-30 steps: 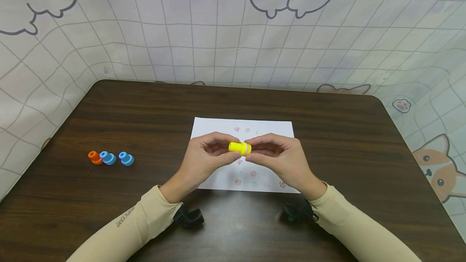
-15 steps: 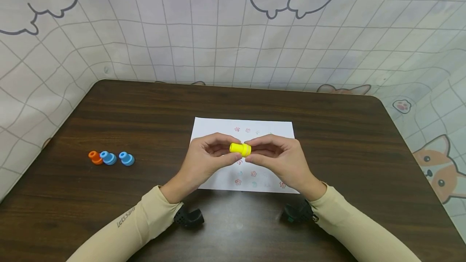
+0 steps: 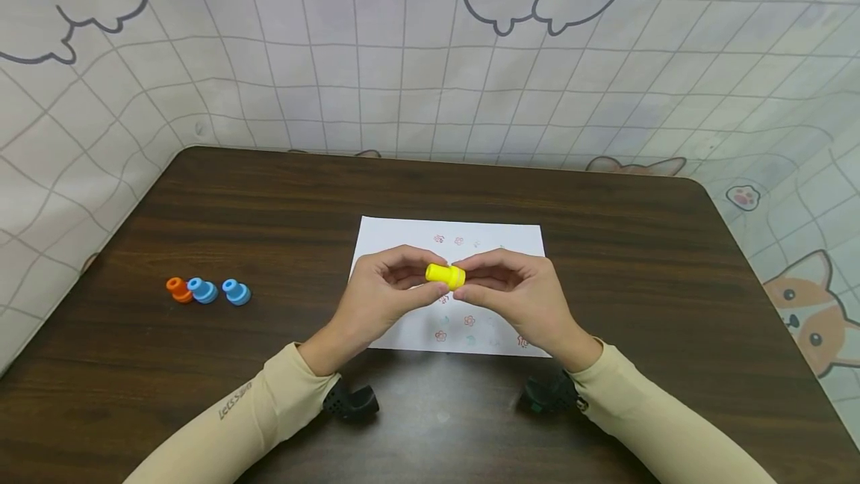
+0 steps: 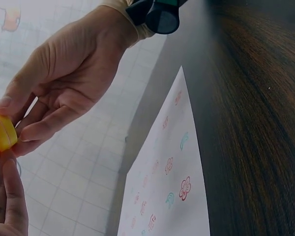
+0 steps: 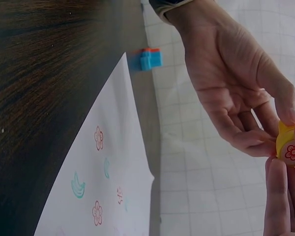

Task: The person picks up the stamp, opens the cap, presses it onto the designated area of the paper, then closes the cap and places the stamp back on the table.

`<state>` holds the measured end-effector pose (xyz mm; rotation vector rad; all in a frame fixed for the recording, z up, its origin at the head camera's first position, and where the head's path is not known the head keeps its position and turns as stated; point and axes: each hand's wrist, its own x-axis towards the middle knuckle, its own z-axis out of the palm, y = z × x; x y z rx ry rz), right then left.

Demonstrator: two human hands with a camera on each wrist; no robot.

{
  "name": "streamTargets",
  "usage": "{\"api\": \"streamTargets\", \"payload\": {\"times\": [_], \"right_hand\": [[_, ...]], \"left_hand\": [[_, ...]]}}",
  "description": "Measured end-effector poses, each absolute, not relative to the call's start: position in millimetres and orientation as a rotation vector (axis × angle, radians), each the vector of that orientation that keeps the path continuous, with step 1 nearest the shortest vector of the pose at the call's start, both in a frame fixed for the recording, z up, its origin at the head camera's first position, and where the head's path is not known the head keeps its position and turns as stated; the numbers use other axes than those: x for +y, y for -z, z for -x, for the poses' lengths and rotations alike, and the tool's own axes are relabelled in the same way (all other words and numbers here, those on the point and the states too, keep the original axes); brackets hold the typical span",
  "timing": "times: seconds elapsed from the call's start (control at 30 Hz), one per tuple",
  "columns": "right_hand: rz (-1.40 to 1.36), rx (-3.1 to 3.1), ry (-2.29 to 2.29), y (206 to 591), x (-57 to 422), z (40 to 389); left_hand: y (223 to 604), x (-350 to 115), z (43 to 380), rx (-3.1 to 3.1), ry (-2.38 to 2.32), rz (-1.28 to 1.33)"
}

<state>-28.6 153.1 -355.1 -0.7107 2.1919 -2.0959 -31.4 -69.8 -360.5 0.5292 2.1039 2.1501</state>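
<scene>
A yellow toy stamp (image 3: pixel 446 275) is held level above the white paper (image 3: pixel 403 323). My left hand (image 3: pixel 376 290) pinches its narrow handle end between thumb and fingers. My right hand (image 3: pixel 520 290) pinches the wider, capped end. Seen from the right wrist, a red flower (image 5: pixel 293 153) shows on the stamp's round end face, partly covered by fingertips. In the left wrist view the yellow end (image 4: pixel 5 135) sits at the left edge between both hands. Red flower prints and teal curved prints mark the paper.
On the table's left side an orange stamp (image 3: pixel 178 290) stands against a blue stamp (image 3: pixel 203 290), with another blue stamp (image 3: pixel 237 292) just right of them. The dark wooden table (image 3: pixel 638 282) is bordered by a gridded cloth backdrop (image 3: pixel 376 43).
A pale band near the stamp's wide end has disappeared, its yellow parts now pressed together. Both hands keep their grip in almost the same place.
</scene>
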Motion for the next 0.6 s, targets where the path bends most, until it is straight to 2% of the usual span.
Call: {"api": "streamTargets", "payload": {"times": [0.6], "right_hand": [[0.705, 2.253, 1.985, 355.9, 159.4, 32.2]], "left_hand": [[357.6, -76.8, 33.4, 2.200, -2.098, -0.500]]}}
